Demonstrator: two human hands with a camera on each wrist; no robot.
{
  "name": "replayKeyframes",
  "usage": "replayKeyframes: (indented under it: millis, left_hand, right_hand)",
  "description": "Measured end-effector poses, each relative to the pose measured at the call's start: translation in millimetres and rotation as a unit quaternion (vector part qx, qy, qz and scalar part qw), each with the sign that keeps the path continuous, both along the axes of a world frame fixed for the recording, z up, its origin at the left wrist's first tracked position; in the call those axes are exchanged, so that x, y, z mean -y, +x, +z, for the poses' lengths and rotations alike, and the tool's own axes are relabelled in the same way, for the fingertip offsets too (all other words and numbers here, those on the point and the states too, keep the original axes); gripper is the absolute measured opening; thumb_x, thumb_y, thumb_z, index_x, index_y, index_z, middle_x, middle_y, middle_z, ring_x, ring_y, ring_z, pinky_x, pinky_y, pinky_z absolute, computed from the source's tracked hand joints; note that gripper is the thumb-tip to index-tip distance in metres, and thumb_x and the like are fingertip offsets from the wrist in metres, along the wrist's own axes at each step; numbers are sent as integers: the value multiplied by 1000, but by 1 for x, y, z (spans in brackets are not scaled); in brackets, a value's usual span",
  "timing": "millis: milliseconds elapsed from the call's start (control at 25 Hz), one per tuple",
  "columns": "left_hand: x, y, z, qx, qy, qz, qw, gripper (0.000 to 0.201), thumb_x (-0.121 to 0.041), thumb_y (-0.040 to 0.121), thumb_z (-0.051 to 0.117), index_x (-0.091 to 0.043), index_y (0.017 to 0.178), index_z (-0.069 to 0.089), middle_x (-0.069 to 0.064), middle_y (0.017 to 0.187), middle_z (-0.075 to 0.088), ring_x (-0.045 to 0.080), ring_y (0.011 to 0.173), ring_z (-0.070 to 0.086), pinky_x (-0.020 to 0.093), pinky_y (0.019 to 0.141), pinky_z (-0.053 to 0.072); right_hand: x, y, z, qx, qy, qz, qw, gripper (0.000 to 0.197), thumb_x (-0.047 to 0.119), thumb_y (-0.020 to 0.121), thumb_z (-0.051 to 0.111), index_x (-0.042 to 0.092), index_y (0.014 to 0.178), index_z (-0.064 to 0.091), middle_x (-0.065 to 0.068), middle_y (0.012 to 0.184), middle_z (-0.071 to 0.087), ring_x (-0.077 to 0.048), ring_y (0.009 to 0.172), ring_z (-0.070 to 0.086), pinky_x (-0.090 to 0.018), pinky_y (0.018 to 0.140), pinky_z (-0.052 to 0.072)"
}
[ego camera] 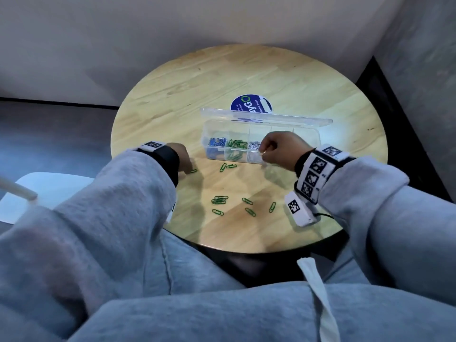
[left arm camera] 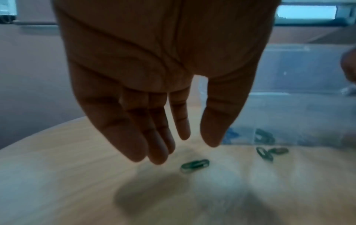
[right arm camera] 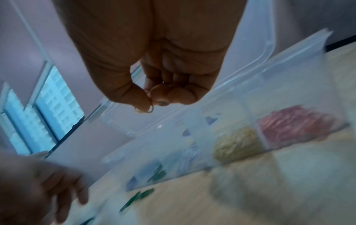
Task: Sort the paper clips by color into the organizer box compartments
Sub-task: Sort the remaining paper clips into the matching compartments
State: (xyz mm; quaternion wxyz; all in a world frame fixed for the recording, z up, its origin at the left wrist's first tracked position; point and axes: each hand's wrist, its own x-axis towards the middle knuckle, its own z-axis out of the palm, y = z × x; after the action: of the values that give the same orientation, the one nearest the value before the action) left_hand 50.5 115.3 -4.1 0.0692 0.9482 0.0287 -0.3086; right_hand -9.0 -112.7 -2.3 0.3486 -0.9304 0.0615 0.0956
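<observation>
A clear organizer box [ego camera: 308, 134] stands on the round wooden table [ego camera: 187, 95] with its lid [ego camera: 266, 117] open toward the back. Blue clips [ego camera: 217, 141], green clips [ego camera: 237, 144] and white clips [ego camera: 254, 145] fill its left compartments; yellow clips [right arm camera: 237, 146] and red clips [right arm camera: 294, 126] lie further right. My right hand [right arm camera: 150, 105] hovers over the box's front wall and pinches a small clip [right arm camera: 143, 110] of unclear pale colour. With fingers straight, my left hand [left arm camera: 194, 141] hangs just above a green clip [left arm camera: 194, 165] on the table, left of the box.
Several loose green clips lie on the table: a pair [ego camera: 228, 166] before the box, a cluster [ego camera: 219, 199] and singles [ego camera: 250, 211] nearer me. A blue round sticker [ego camera: 250, 106] sits behind the lid. A white seat [ego camera: 49, 188] is at my left.
</observation>
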Motion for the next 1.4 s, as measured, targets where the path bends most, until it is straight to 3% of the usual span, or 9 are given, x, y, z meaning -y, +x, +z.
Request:
replayKeyframes:
  millis: [160, 400, 480, 640, 800, 960, 1120, 1240, 1400]
  left_hand:
    - [1, 12, -36, -20, 100, -41, 994, 43, -24, 70, 70, -9, 110, 66, 9, 111, 67, 31, 102, 63, 39, 92, 51]
    - [6, -13, -32, 18, 42, -72, 996, 18, -10, 83, 57, -20, 98, 58, 4, 102, 59, 25, 92, 56, 27, 75, 42]
    - [2, -13, -38, 29, 30, -73, 996, 13, -10, 85, 55, -20, 92, 56, 3, 98, 58, 24, 86, 52, 26, 72, 38]
    - [3, -13, -40, 32, 31, -87, 995, 9, -14, 84, 56, -19, 91, 57, 4, 98, 60, 25, 86, 53, 26, 73, 40]
    - [9, -15, -37, 9, 20, -112, 993, 14, -12, 76, 63, -23, 79, 54, 3, 98, 65, 24, 86, 57, 27, 70, 43]
    - [17, -20, -38, 5, 40, -165, 986, 9, -13, 82, 57, -21, 85, 59, 4, 104, 67, 25, 96, 61, 26, 72, 42]
    - [22, -25, -42, -18, 37, -188, 981, 7, -14, 81, 59, -21, 82, 60, 0, 91, 62, 20, 82, 54, 25, 69, 42]
    - [20, -26, -44, -20, 28, -190, 981, 19, -15, 80, 62, -23, 67, 52, -4, 80, 59, 18, 79, 53, 22, 62, 39]
    - [19, -26, -44, -17, 34, -188, 981, 18, -20, 80, 66, -22, 70, 52, -3, 80, 59, 19, 79, 53, 23, 66, 40]
  right_hand:
    - [22, 7, -3, 43, 8, -97, 994, 11, 9, 77, 59, 19, 82, 60, 10, 68, 51, -11, 65, 48, -21, 55, 38]
    - [24, 10, -16, 69, -13, -120, 990, 23, 8, 83, 55, 14, 105, 61, 2, 94, 59, -16, 83, 53, -23, 72, 39]
    - [20, 5, -20, 98, -10, -88, 991, 22, 12, 84, 58, 13, 106, 60, 1, 104, 54, -15, 87, 53, -24, 77, 40]
    - [9, -11, -14, 125, -51, 36, 990, 13, 16, 85, 57, 17, 97, 62, 6, 96, 50, -14, 84, 54, -27, 75, 44]
    - [11, -28, -21, -72, -212, 206, 953, 23, 11, 82, 54, 27, 99, 60, 10, 91, 53, -13, 85, 53, -22, 69, 44]
    - [14, -41, -38, -154, -252, 227, 928, 15, 13, 80, 56, 27, 87, 55, 8, 89, 54, -16, 85, 53, -34, 80, 52]
    - [6, -44, -41, -143, -253, 252, 923, 20, 16, 78, 53, 28, 63, 47, 3, 91, 61, -19, 82, 55, -33, 74, 52]
    - [5, -50, -43, -132, -232, 263, 927, 12, 14, 75, 53, 27, 76, 52, 8, 91, 51, -17, 81, 52, -31, 72, 49]
    - [3, -52, -43, -108, -213, 283, 929, 13, 16, 78, 58, 25, 88, 59, 10, 92, 46, -16, 83, 51, -32, 75, 49]
